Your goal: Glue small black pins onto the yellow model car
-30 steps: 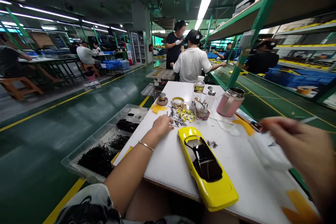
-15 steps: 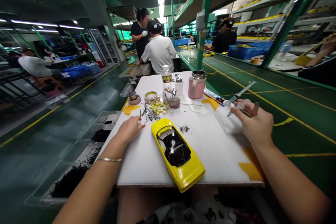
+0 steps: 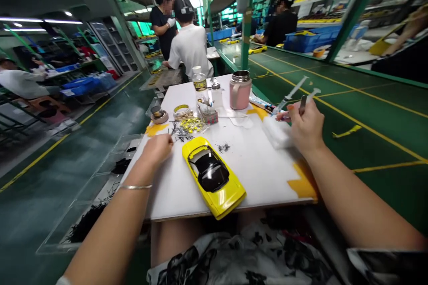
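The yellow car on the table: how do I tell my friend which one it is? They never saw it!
Look for the white table right in front of the person's lap. Between the left hand and the right hand lies a shiny yellow model car. Its top is black and glassy, and it is much bigger than the little black specks beside it.

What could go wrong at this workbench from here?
The glossy yellow model car sits at the near edge of the white board, right beside the left hand, so a bump might knock it off. The small black pins lie loose by that hand and could get swept against the car's paint. The right hand has a slim clear syringe up among its fingers, which might prick or drip.
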Motion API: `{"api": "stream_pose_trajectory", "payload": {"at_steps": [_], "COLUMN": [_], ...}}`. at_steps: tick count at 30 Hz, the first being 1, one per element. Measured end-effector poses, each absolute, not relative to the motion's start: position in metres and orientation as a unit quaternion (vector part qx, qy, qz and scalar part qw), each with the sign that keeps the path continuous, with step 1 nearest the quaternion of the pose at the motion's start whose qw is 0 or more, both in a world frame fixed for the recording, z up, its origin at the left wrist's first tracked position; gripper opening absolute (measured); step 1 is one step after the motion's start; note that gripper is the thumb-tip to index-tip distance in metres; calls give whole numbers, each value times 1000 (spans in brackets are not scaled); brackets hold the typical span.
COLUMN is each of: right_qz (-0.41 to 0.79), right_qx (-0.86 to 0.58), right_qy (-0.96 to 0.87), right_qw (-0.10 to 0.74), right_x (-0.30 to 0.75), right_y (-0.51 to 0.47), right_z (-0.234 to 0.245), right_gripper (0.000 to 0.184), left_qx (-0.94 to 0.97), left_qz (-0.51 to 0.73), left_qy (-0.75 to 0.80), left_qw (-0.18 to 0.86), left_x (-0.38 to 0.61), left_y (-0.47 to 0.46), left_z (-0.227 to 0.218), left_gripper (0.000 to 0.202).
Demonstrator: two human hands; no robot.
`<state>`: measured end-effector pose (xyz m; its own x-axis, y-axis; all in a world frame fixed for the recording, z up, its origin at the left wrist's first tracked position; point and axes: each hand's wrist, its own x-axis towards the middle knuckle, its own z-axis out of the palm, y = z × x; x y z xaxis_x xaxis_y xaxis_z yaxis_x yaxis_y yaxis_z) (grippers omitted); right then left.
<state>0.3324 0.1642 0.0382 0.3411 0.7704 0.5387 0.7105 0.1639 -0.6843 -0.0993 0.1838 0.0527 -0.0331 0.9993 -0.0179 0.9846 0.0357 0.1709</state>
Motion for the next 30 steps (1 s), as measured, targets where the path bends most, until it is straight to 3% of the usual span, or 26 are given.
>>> {"api": "stream_pose_trajectory", "payload": {"at_steps": [4,6,8,11,14,17,24,30], "right_qz": [23,113,215,325,413,484,542,574], "right_qx": [-592,-508,-428,-391,-366,-327,-304,-292], "right_qy": [-560,-555,-538,-532,-539,-533,-498,-424], "right_qw": [579,649,694,677,636,612,605,637], "right_x": [326,316,305,286,266,242,209,222], "right_y": [157,153,147,137,128,125,125,121], "right_z": [38,47,61,84,96,94,83,88], "right_gripper": [23,25,43,41,29,29,27,29], "left_qx": [722,747,800,870,901,905,919,908], "left_qz": [157,198,277,296,214,162,136,242], "left_qy": [665,622,517,393,365,355,304,276], "left_qw": [107,126,127,16,-99,-171,-213,-205], "left_x": [-90,-76,-58,-32,-15,-7,11,4], "left_y": [152,126,99,65,51,51,50,47], "left_z": [67,70,70,67,63,61,64,78], "left_gripper": [35,33,29,33,54,58,44,39]}}
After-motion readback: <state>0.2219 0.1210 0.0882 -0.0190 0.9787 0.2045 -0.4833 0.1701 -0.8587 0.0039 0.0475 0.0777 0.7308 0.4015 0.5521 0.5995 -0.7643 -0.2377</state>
